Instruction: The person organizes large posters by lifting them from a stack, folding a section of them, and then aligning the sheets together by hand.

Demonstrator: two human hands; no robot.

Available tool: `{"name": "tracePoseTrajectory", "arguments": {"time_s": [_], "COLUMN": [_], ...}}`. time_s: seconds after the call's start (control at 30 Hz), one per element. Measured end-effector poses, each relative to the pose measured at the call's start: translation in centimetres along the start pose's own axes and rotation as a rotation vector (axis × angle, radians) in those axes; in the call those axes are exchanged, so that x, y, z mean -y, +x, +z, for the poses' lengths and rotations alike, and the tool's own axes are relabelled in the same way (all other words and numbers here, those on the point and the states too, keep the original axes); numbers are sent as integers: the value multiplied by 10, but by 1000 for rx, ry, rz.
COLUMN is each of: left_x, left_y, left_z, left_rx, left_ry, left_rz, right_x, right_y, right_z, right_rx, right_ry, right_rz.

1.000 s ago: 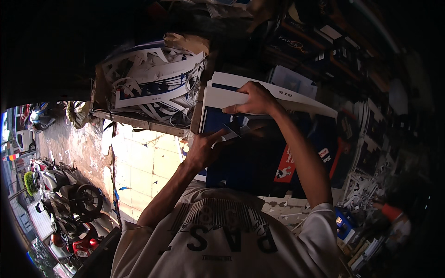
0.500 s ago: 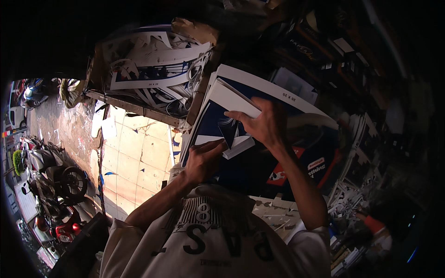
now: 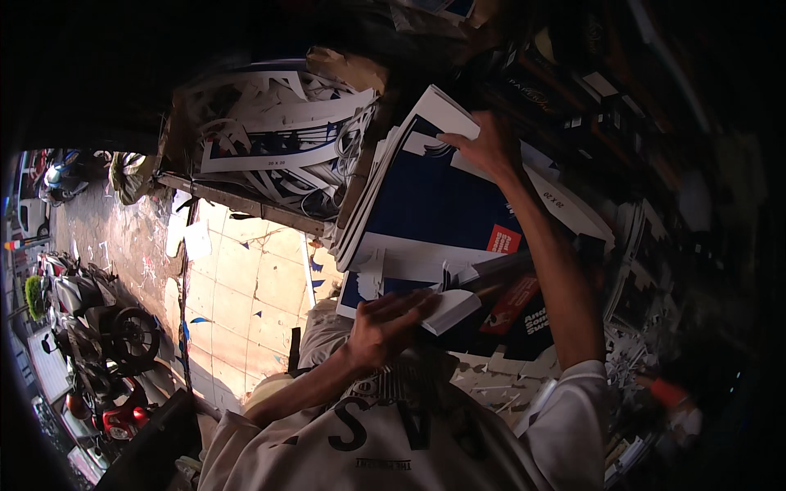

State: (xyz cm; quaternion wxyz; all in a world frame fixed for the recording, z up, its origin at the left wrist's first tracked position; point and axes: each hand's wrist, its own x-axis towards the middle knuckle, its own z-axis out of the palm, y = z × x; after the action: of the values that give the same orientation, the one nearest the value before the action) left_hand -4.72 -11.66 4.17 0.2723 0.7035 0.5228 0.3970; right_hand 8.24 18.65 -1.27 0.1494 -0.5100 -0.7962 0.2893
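A stack of large printed sheets point(image 3: 458, 192), dark blue with white borders and a small red patch, lies tilted in front of me. My right hand point(image 3: 494, 147) is at its far edge, thumb over the white border and fingers out of sight behind, pinching the sheet. Nearer my body, my left hand point(image 3: 383, 327) has its fingers pressed together along a small white-edged piece of folded paper point(image 3: 453, 313). That piece rests on the near part of the sheets, next to a darker printed sheet point(image 3: 536, 315) with a red block.
To the left stands a box point(image 3: 250, 196) heaped with paper offcuts. Beyond it are sunlit floor tiles point(image 3: 237, 286) and parked motorcycles point(image 3: 98, 327). Dark cartons point(image 3: 532, 94) are stacked at the far right, with paper scraps point(image 3: 626, 352) lower down. Another person's red sleeve point(image 3: 667, 391) shows at right.
My right hand has moved away from me to the far edge of the sheets, and a broad blue sheet now shows. My left hand has come nearer my body with the folded paper.
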Motion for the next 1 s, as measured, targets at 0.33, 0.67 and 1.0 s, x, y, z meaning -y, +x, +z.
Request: {"name": "tracePoseTrajectory", "arguments": {"time_s": [0.33, 0.67, 1.0], "left_x": [-16, -37, -39], "left_y": [-28, -50, -65], "left_z": [-51, -75, -68], "left_rx": [285, 430, 335], "left_ry": [-206, -396, -426], "left_rz": [36, -183, -108], "right_x": [-8, 24, -16], "right_y": [-17, -47, -135], "right_z": [-15, 31, 125], "right_rx": [640, 1160, 886], "right_ry": [-50, -78, -175], "right_rz": [-66, -47, -317]}}
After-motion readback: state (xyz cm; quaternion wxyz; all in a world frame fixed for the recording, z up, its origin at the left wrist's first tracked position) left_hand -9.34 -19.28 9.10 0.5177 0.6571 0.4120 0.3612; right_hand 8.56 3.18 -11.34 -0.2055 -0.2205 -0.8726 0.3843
